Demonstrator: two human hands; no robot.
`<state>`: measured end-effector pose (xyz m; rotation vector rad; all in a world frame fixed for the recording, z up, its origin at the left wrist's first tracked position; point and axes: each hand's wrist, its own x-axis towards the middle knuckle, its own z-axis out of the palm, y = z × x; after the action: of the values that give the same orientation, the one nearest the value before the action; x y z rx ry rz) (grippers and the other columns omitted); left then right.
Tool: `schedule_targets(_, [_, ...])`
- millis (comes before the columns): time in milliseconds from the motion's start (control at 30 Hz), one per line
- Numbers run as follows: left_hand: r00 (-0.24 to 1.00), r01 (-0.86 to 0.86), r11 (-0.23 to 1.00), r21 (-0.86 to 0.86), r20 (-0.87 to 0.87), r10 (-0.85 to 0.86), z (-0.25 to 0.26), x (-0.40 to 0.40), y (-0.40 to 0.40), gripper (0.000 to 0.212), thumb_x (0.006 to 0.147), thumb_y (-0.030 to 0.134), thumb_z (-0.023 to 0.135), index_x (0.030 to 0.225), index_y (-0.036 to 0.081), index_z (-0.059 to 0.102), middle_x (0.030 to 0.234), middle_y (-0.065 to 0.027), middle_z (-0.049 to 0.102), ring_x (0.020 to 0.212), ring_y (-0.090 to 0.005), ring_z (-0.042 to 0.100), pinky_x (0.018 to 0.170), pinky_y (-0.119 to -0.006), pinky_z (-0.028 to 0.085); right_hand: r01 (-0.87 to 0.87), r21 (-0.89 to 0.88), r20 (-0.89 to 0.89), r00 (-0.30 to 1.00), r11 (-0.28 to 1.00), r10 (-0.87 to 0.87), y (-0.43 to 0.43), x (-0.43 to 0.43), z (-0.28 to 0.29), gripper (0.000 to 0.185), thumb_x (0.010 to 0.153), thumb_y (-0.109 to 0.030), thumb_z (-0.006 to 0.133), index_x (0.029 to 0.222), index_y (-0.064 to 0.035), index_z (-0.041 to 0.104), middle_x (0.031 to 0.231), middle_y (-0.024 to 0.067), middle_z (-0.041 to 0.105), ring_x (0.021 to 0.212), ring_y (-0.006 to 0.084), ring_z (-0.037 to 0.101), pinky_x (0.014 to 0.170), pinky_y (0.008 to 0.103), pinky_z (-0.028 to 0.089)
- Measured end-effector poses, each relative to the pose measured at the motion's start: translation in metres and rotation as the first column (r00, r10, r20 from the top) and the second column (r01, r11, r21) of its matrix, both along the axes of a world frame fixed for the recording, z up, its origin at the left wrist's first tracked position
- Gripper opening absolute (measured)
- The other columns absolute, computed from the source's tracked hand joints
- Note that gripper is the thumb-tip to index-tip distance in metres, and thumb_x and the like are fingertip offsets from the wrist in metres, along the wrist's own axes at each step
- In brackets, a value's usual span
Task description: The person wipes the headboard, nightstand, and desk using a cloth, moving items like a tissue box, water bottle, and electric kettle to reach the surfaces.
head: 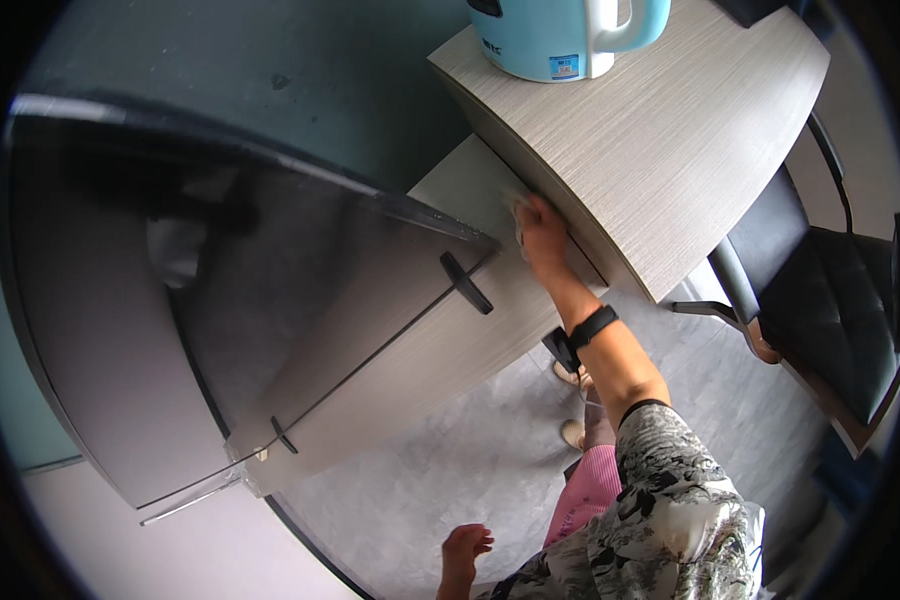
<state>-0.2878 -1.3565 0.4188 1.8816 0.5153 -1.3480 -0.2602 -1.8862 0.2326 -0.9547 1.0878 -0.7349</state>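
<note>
My right hand [546, 234] reaches onto the low wood-grain cabinet [461, 174], close against the side of a taller wood-grain cabinet [690, 127]. A pale, motion-blurred cloth [517, 214] is gripped in its fingers and lies against the low cabinet's top. Around that wrist is a black strap [596, 325] with a small black device. My left hand [466, 551] hangs low near the bottom edge, its fingers loosely curled with nothing visible in them. Left of the right hand stands a glossy black flat-screen television [292, 247] with black feet [466, 283] on the low cabinet.
A light-blue electric kettle [540, 37] with a white handle stands on the taller cabinet near its back edge. To the right is a black padded chair [825, 300] with armrests. Grey tiled floor [420, 480] lies below. A clear plastic piece [251, 472] sits by the low cabinet's far end.
</note>
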Motion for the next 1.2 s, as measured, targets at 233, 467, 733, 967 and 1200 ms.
schedule_targets(233, [0.996, 0.083, 0.996, 0.034, -0.041, -0.081, -0.006, 0.004, -0.024, 0.019, 0.088, 0.014, 0.059, 0.101, -0.001, 0.059, 0.092, -0.0119, 0.066, 0.082, -0.0221, 0.066, 0.07, -0.031, 0.054, -0.757, -0.419, -0.769, 0.589, 0.501, 0.247, -0.051, 0.058, 0.018, 0.038, 0.09, -0.036, 0.052, 0.127, -0.0261, 0.055, 0.142, 0.0058, 0.041, 0.134, 0.0241, 0.033, 0.108, 0.0413, 0.027])
schedule_targets(467, [0.986, 0.124, 0.992, 0.028, 0.108, -0.126, 0.005, 0.018, -0.038, 0.017, 0.087, 0.012, 0.06, 0.099, -0.001, 0.059, 0.091, -0.0109, 0.066, 0.08, -0.0201, 0.065, 0.067, -0.029, 0.053, -0.726, -0.487, -0.83, 0.558, 0.486, 0.002, -0.054, 0.057, -0.005, 0.041, 0.092, -0.032, 0.046, 0.132, -0.0224, 0.047, 0.147, 0.008, 0.033, 0.138, 0.0297, 0.025, 0.11, 0.0484, 0.023])
schedule_targets(733, [0.99, 0.124, 0.992, 0.013, 0.067, -0.125, -0.025, 0.006, 0.037, 0.017, 0.084, 0.012, 0.063, 0.096, 0.001, 0.06, 0.087, -0.0088, 0.065, 0.078, -0.0188, 0.066, 0.066, -0.029, 0.053, -0.691, -0.566, -0.791, 0.608, 0.45, -0.063, 0.024, -0.041, -0.015, 0.039, 0.086, -0.017, 0.05, 0.125, -0.0133, 0.055, 0.14, 0.0084, 0.042, 0.132, 0.0257, 0.035, 0.108, 0.0405, 0.03])
schedule_targets(967, [0.998, 0.055, 0.992, 0.113, 0.029, -0.059, -0.062, -0.019, 0.122, 0.014, 0.081, 0.007, 0.065, 0.093, 0.003, 0.061, 0.081, -0.0077, 0.066, 0.07, -0.0158, 0.066, 0.057, -0.026, 0.052, -0.689, -0.621, -0.762, 0.643, 0.373, -0.08, 0.189, -0.088, 0.005, 0.047, 0.073, -0.014, 0.057, 0.12, -0.0113, 0.059, 0.136, 0.0129, 0.048, 0.128, 0.0314, 0.042, 0.106, 0.0466, 0.031])
schedule_targets(1200, [0.997, 0.022, 0.979, -0.205, 0.081, -0.005, -0.082, -0.027, 0.158, 0.015, 0.086, 0.009, 0.064, 0.098, 0.002, 0.06, 0.087, -0.0071, 0.067, 0.075, -0.0136, 0.065, 0.062, -0.025, 0.051, -0.79, -0.602, -0.798, 0.594, -0.117, 0.096, 0.24, 0.043, -0.005, 0.056, 0.085, -0.035, 0.056, 0.134, -0.0118, 0.046, 0.146, 0.0147, 0.035, 0.134, 0.0321, 0.032, 0.112, 0.0459, 0.022])
